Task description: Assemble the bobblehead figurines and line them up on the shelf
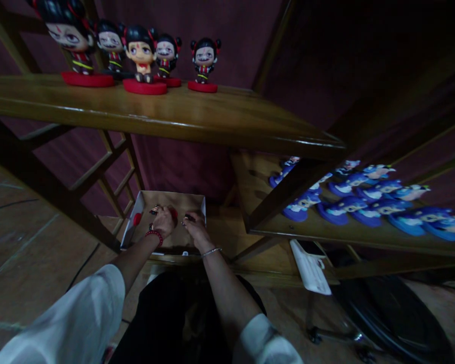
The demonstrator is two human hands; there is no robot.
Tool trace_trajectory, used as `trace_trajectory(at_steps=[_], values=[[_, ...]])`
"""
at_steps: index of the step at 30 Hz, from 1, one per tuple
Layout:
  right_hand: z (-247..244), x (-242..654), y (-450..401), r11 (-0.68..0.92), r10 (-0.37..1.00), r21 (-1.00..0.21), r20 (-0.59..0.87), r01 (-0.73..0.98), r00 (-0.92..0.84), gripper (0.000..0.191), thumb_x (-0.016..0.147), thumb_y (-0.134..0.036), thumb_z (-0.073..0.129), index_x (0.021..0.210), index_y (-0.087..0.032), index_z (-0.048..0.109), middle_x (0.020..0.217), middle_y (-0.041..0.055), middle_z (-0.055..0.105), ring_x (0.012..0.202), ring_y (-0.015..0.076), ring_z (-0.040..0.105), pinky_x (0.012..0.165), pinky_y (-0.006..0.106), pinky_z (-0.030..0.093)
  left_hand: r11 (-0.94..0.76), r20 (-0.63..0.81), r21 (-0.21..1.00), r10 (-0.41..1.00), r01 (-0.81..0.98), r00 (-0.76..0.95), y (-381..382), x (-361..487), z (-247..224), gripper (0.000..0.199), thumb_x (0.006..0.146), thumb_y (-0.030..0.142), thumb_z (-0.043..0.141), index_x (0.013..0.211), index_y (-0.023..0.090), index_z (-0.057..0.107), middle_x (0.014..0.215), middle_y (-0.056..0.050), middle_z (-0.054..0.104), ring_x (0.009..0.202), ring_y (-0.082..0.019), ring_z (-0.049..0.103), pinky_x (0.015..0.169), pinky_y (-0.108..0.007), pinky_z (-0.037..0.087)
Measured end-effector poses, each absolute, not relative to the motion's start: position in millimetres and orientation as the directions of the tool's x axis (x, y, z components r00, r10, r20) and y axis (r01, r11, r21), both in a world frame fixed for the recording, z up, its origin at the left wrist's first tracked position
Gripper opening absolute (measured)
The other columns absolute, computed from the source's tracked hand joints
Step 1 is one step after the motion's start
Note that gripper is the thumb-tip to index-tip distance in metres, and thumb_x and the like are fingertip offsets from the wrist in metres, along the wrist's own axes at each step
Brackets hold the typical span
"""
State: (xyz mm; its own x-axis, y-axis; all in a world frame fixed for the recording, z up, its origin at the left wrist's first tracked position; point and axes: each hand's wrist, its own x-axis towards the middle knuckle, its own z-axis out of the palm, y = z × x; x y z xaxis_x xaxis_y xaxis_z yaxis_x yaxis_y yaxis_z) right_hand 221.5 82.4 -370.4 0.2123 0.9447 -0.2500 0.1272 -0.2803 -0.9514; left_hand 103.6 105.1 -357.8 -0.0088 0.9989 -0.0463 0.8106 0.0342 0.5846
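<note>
Both my hands reach into a shallow cardboard box (136, 235) with white walls, low under the wooden shelf. My left hand (163, 222), with a red bead bracelet at the wrist, is closed round a small figurine that has a red base beside the fingers. My right hand (194, 226), wearing a thin silver bracelet, has its fingers curled round a small dark figurine (189, 218). A red disc-like piece (137, 219) lies near the box's left wall. Fine details in the box are too small and dim to tell.
Several black-haired figurines (142, 53) on red bases stand on the upper shelf (197, 114). Several blue-based figurines (343, 205) fill a shelf at right. A white packet (311, 268) hangs below it, near a black wheeled stool (394, 318). Wooden posts flank the box.
</note>
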Motion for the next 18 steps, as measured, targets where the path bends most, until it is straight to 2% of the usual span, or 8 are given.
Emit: trace_trajectory(at_steps=[2,5,10,14,18], values=[[-368.7,221.9,80.4,-0.262,0.950,-0.957,-0.233,0.126,0.207,0.032,0.064,-0.026,0.054,0.095,-0.020,0.061,0.083,0.0009,0.063,0.076,0.0135,0.059,0.066,0.025,0.048,0.032,-0.049,0.494,0.999,0.869,-0.009,101.7,103.2,-357.9,0.027,0.068,0.017,0.052,0.093,0.010,0.044,0.103,-0.020,0.048,0.105,-0.030,0.044,0.087,-0.034,0.034],[-364.5,222.5,77.2,-0.254,0.955,-0.960,-0.230,0.117,0.190,0.033,0.065,-0.026,0.054,0.097,-0.020,0.060,0.083,0.0013,0.062,0.076,0.0141,0.058,0.066,0.026,0.048,0.036,-0.052,0.500,0.999,0.865,-0.012,98.9,102.4,-359.5,0.033,0.068,0.018,0.052,0.098,0.008,0.042,0.104,-0.021,0.049,0.099,-0.030,0.049,0.084,-0.035,0.037],[-360.7,224.7,75.1,-0.231,0.960,-0.969,-0.212,0.084,0.183,0.034,0.065,-0.027,0.053,0.098,-0.019,0.058,0.087,0.0027,0.062,0.079,0.0148,0.058,0.067,0.026,0.047,0.013,0.035,0.713,0.998,0.701,-0.054,93.7,104.1,-361.1,0.029,0.059,0.005,0.056,0.085,0.014,0.046,0.095,-0.014,0.054,0.096,-0.026,0.051,0.084,-0.034,0.037],[-362.3,226.3,75.1,-0.221,0.962,-0.971,-0.202,0.091,0.186,0.034,0.065,-0.028,0.052,0.098,-0.019,0.058,0.089,0.0031,0.061,0.079,0.0146,0.057,0.067,0.025,0.047,0.018,0.033,0.849,0.996,0.527,-0.087,83.8,108.5,-357.7,0.026,0.054,0.009,0.061,0.074,0.018,0.048,0.077,-0.004,0.057,0.082,-0.020,0.055,0.076,-0.029,0.040],[-364.7,227.1,73.8,-0.219,0.961,-0.971,-0.197,0.098,0.194,0.033,0.066,-0.029,0.053,0.096,-0.021,0.060,0.090,0.0020,0.061,0.080,0.0141,0.057,0.068,0.024,0.047,0.055,-0.023,0.913,0.996,0.405,-0.083,76.2,110.9,-358.8,0.024,0.052,0.013,0.065,0.071,0.017,0.051,0.067,0.000,0.056,0.073,-0.016,0.056,0.073,-0.027,0.041]])
